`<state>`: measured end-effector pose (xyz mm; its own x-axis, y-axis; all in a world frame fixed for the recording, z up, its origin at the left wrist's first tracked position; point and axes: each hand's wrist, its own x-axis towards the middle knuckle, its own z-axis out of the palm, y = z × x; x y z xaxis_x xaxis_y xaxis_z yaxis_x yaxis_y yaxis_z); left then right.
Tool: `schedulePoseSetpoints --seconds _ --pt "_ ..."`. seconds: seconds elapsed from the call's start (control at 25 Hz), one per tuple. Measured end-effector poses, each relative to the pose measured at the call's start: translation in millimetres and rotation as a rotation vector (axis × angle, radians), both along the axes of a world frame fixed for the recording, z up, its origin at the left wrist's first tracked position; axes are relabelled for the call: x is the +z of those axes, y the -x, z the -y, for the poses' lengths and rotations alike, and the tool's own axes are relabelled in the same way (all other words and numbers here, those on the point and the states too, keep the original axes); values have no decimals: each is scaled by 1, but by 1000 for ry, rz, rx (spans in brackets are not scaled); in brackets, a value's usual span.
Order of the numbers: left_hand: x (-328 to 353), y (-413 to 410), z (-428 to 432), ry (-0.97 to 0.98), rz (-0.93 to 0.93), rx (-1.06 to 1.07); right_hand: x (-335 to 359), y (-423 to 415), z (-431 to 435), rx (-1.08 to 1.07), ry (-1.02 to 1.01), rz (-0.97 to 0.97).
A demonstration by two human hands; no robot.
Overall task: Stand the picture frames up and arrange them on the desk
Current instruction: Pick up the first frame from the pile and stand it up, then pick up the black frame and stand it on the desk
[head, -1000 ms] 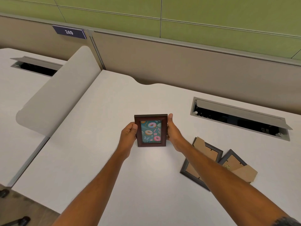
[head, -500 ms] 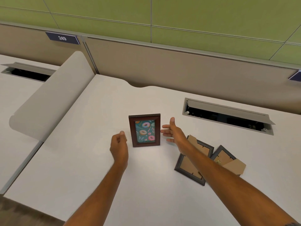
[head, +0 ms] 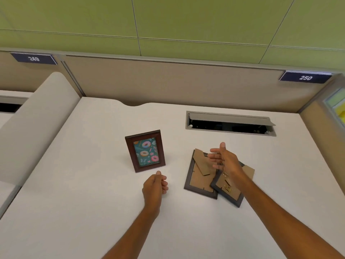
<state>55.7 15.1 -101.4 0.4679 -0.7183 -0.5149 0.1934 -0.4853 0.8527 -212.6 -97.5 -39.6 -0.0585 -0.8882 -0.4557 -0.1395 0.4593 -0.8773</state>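
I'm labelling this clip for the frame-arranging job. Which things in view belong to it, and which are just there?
Job:
- doughnut-print frame, standing
- brown frame, face down
- dark frame, face down, overlapping the brown frame
- desk
- right hand, open above the flat frames

Just there:
- cable hatch
- number plates 249 and 250
- side divider

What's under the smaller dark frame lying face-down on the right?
The smaller dark frame overlaps the lower right corner of the larger face-down frame, which rests on the white desk. Its own far end is covered by the right hand and forearm.
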Motion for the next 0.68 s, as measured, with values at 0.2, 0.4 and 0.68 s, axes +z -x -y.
schedulePoseSetpoints --seconds 0.2,0.4,0.68 --pt "3 60 19 -64 -146 -241 -13 50 -49 -162 70 -229" --pt "4 114 31 -165 -62 -410 -33 90 -78 -146 157 -462" --pt "14 164 40 -256 45 -432 -54 105 -99 -75 202 -493"
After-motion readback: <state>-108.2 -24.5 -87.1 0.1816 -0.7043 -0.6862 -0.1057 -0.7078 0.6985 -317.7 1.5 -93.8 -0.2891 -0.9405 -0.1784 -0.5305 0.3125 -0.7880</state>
